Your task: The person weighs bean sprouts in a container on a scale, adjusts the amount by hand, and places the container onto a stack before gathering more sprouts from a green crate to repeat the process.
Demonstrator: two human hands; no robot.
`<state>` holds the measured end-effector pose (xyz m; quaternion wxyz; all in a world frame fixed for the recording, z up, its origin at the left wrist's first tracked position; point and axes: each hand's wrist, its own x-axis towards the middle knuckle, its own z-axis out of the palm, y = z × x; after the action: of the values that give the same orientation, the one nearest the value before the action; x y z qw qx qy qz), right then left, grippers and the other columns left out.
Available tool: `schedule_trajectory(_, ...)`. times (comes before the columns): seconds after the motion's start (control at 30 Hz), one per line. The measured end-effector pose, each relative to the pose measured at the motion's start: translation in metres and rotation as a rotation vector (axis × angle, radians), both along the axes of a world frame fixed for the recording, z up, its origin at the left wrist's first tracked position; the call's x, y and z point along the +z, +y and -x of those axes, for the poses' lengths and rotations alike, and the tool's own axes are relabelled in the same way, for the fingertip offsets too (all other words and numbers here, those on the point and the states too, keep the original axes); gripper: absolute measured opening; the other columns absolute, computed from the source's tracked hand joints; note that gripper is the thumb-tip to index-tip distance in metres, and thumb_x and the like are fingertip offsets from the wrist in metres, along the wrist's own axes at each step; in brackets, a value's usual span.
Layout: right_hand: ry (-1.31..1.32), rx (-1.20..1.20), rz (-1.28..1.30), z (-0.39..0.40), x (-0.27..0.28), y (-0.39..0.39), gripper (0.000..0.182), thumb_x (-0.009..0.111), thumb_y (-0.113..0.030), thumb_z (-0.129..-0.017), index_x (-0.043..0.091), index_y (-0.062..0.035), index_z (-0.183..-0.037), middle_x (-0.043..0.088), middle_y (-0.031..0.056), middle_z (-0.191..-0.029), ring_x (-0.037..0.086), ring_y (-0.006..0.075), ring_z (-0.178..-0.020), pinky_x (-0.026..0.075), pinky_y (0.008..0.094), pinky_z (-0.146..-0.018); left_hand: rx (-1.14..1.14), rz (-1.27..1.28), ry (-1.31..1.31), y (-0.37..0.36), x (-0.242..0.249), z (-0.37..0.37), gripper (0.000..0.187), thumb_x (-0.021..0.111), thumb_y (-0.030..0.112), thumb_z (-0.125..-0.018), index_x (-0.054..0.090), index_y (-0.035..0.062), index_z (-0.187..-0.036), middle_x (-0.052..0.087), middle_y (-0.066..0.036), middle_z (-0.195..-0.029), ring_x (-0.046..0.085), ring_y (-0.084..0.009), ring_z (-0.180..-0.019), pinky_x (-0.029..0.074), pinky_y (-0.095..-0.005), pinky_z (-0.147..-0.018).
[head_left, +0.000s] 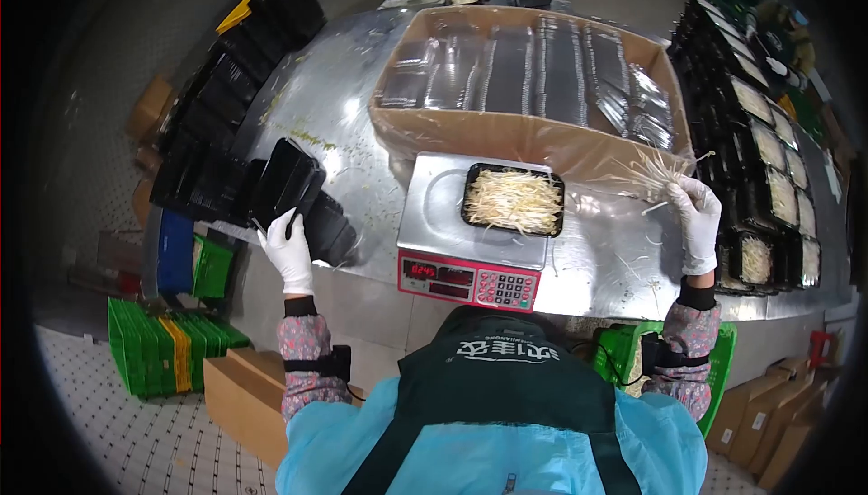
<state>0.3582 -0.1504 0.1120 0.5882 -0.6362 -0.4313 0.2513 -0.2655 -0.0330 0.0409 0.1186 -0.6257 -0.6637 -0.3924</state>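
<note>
My left hand [287, 255], in a white glove, pinches the lower edge of an empty black plastic tray [287, 179] at the left of the steel table. My right hand [696, 224], gloved as well, is closed on a loose bunch of bean sprouts [653, 174], held up to the right of the scale. A black tray filled with bean sprouts [513, 199] rests on the steel pan of the digital scale [434, 215]. The scale's red display seems to read 0.245.
Behind the scale stands a cardboard box [533, 133] of clear plastic lids. Stacked black trays [212, 102] line the left edge; filled packs [768, 147] are piled at the right. Green crates [154, 350] sit below left. Another person [778, 43] is at the far right.
</note>
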Motion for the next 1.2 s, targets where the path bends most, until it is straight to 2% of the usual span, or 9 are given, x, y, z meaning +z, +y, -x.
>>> schedule_trajectory(0.23, 0.044, 0.026, -0.501, 0.055, 0.034, -0.002, 0.004, 0.068, -0.001, -0.09, 0.064, -0.0016, -0.088, 0.061, 0.0028, -0.097, 0.054, 0.0071, -0.08, 0.045, 0.0209, -0.071, -1.064, 0.022, 0.084, -0.035, 0.057, -0.261, 0.029, 0.062, 0.002, -0.078, 0.069, 0.0128, -0.104, 0.068, -0.002, -0.091, 0.064, -0.0225, -0.088, 0.027, -0.0588, -0.109)
schedule_trajectory(0.27, -0.218, 0.065, -0.48, 0.046, 0.019, -0.002, 0.018, 0.073, -0.003, -0.084, 0.067, -0.0039, -0.101, 0.067, 0.0085, -0.099, 0.064, 0.0167, -0.091, 0.051, 0.0288, -0.08, -1.194, 0.025, -0.001, -0.039, 0.038, -0.288, 0.027, 0.061, 0.007, -0.08, 0.068, 0.0133, -0.106, 0.067, -0.002, -0.091, 0.063, -0.0216, -0.089, 0.027, -0.0593, -0.111)
schedule_trajectory(0.4, -1.049, 0.203, 0.1, 0.043, 0.022, -0.022, 0.068, 0.085, -0.021, -0.064, 0.064, -0.0157, -0.128, 0.055, 0.0134, -0.132, 0.044, 0.0328, -0.129, 0.034, 0.0417, -0.109, -1.265, 0.042, 0.166, -0.054, 0.025, -0.35, 0.029, 0.064, 0.008, -0.075, 0.07, 0.0158, -0.103, 0.067, 0.0, -0.093, 0.062, -0.0207, -0.089, 0.029, -0.057, -0.114)
schedule_trajectory(0.53, -0.14, 0.121, -0.077, 0.011, -0.032, -0.036, 0.063, 0.062, 0.01, -0.078, 0.049, -0.0007, -0.139, 0.047, 0.0187, -0.142, 0.047, 0.0235, -0.131, 0.039, 0.0335, -0.109, -1.31, 0.106, 0.15, -0.057, 0.014, -0.372, 0.032, 0.064, 0.011, -0.078, 0.068, 0.0153, -0.109, 0.067, -0.002, -0.103, 0.061, -0.0226, -0.101, 0.028, -0.0562, -0.114)
schedule_trajectory(0.63, -0.156, 0.031, 0.112, -0.028, -0.105, -0.033, 0.059, 0.05, 0.016, -0.077, 0.051, 0.0045, -0.134, 0.06, 0.0147, -0.129, 0.057, 0.0198, -0.119, 0.042, 0.0313, -0.106, -1.391, 0.189, 0.251, -0.053, 0.02, -0.382, 0.06, 0.073, 0.027, -0.079, 0.054, 0.0131, -0.134, 0.047, -0.012, -0.142, 0.035, -0.0349, -0.139, 0.027, -0.0548, -0.115)
schedule_trajectory(0.8, -0.107, -0.065, 0.213, -0.043, -0.196, -0.026, 0.056, 0.053, 0.014, -0.077, 0.055, 0.0022, -0.132, 0.061, 0.0157, -0.128, 0.059, 0.0217, -0.117, 0.043, 0.0314, -0.105, -1.155, 0.263, 0.218, -0.01, 0.031, -0.32, 0.105, 0.082, 0.047, -0.066, 0.035, 0.0042, -0.148, 0.032, -0.021, -0.153, 0.021, -0.0452, -0.144, 0.018, -0.0547, -0.118)
schedule_trajectory(0.93, -0.795, -0.078, 0.761, -0.006, -0.153, -0.015, 0.065, 0.071, -0.021, -0.085, 0.045, -0.0048, -0.142, 0.051, 0.0248, -0.139, 0.051, 0.0343, -0.129, 0.04, 0.0373, -0.108, -1.045, 0.34, 0.304, 0.026, 0.0, -0.289, 0.116, 0.08, 0.058, -0.063, 0.029, -0.0028, -0.149, 0.027, -0.024, -0.155, 0.017, -0.0441, -0.146, 0.015, -0.0546, -0.118)
schedule_trajectory(1.07, -0.586, 0.058, -0.008, 0.085, -0.112, 0.07, 0.062, 0.064, -0.03, -0.093, 0.041, -0.0036, -0.145, 0.045, 0.0257, -0.144, 0.043, 0.0393, -0.135, 0.035, 0.0433, -0.111, -1.144, 0.293, 0.402, 0.036, -0.022, -0.296, 0.104, 0.071, 0.061, -0.072, 0.036, -0.0045, -0.144, 0.036, -0.025, -0.149, 0.028, -0.045, -0.141, 0.02, -0.0537, -0.117)
schedule_trajectory(1.2, -0.944, 0.33, 0.129, 0.166, -0.115, 0.089, 0.068, 0.054, -0.044, -0.096, 0.039, -0.0004, -0.145, 0.045, 0.0259, -0.144, 0.041, 0.041, -0.135, 0.032, 0.0464, -0.113, -1.179, 0.231, 0.323, 0.034, -0.032, -0.301, 0.082, 0.067, 0.05, -0.08, 0.044, -0.0043, -0.136, 0.049, -0.022, -0.136, 0.045, -0.0395, -0.126, 0.033, -0.0473, -0.11)
